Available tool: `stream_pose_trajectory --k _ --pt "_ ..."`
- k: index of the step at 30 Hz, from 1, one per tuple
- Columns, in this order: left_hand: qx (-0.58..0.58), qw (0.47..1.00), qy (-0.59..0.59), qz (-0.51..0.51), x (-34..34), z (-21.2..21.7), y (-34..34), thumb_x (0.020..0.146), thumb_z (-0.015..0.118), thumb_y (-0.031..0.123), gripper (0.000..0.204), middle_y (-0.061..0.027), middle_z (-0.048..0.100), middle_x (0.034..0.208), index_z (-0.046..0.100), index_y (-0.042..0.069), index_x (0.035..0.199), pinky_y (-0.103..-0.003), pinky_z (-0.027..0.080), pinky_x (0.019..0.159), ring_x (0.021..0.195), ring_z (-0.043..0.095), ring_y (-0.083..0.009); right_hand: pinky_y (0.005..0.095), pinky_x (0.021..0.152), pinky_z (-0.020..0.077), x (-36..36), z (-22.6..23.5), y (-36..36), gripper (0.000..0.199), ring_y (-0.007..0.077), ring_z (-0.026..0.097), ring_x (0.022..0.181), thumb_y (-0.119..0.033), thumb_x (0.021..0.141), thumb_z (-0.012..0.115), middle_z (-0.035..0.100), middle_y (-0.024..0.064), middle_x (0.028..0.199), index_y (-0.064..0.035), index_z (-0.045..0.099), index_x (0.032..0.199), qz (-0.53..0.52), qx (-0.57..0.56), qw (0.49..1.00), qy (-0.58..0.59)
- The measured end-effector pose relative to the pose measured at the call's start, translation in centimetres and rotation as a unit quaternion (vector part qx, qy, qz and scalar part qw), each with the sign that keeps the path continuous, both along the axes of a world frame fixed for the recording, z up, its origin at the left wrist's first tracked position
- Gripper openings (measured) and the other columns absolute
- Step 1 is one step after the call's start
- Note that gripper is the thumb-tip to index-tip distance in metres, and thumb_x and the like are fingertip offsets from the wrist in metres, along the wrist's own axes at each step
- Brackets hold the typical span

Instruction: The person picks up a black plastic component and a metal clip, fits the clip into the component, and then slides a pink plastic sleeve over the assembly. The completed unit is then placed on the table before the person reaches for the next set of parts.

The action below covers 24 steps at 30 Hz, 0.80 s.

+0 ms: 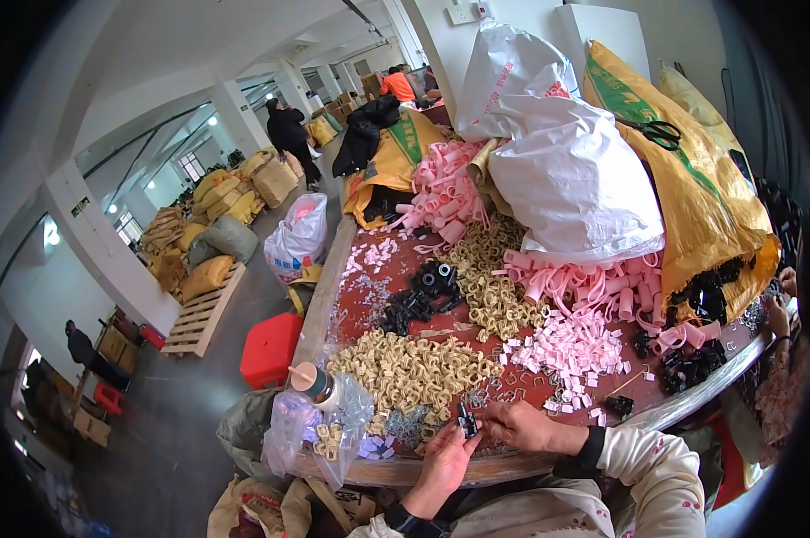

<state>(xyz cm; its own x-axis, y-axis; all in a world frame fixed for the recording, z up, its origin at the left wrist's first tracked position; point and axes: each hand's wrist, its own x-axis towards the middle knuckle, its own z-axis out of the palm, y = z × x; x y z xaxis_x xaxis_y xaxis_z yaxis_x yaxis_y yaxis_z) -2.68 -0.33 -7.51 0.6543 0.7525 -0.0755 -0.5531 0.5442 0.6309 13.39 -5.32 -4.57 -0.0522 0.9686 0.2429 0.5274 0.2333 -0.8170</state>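
Observation:
A small black plastic part is pinched upright between the thumb and fingers of my left hand, at the table's near edge. My right hand comes in beside it from the right. Its fingertips are pressed together close to the black part, and whatever they hold is too small to make out. Just beyond both hands lies a heap of beige plastic rings. Loose metal wire loops are scattered past my right hand, near a pile of small pink clips. Fine grey metal bits lie left of my left hand.
White sacks and a yellow sack holding scissors stand at the back. Pink looped parts spill beside black parts. A capped bottle and a red stool are at left. Another person's hand shows at right.

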Motion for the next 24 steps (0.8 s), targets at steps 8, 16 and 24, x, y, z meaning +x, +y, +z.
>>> stream_pose_trajectory --k 8,16,24 --pt "0.013 1.0 -0.012 -0.013 -0.2 0.1 -0.3 0.081 0.049 0.005 0.015 -0.0104 0.056 0.098 0.054 0.004 0.095 -0.037 0.039 0.088 0.096 0.052 -0.0234 0.0351 0.052 0.0426 0.6 1.7 -0.3 0.011 0.0307 0.055 0.061 -0.012 0.079 0.051 0.054 0.0155 0.066 -0.002 0.047 0.081 0.022 -0.06 0.996 0.056" --pt "-0.043 0.997 0.04 -0.041 -0.1 1.7 0.1 0.082 0.049 0.011 0.019 -0.0141 0.055 0.099 0.052 0.003 0.098 -0.034 0.045 0.081 0.091 0.054 -0.0242 0.0263 0.051 0.0401 2.1 1.0 -0.2 0.01 0.0127 0.05 0.056 -0.012 0.083 0.048 0.05 0.004 0.061 -0.0022 0.049 0.082 -0.015 -0.014 0.992 0.125" --pt "-0.078 0.992 0.041 -0.085 0.2 3.5 -0.2 0.081 0.051 0.01 0.016 -0.0114 0.057 0.093 0.053 0.004 0.096 -0.028 0.049 0.072 0.085 0.057 -0.0236 0.0176 0.05 0.0361 1.6 3.1 -0.9 0.012 0.0033 0.042 0.056 -0.014 0.085 0.048 0.05 -0.0039 0.069 -0.0026 0.051 0.085 0.038 -0.188 0.885 0.424"
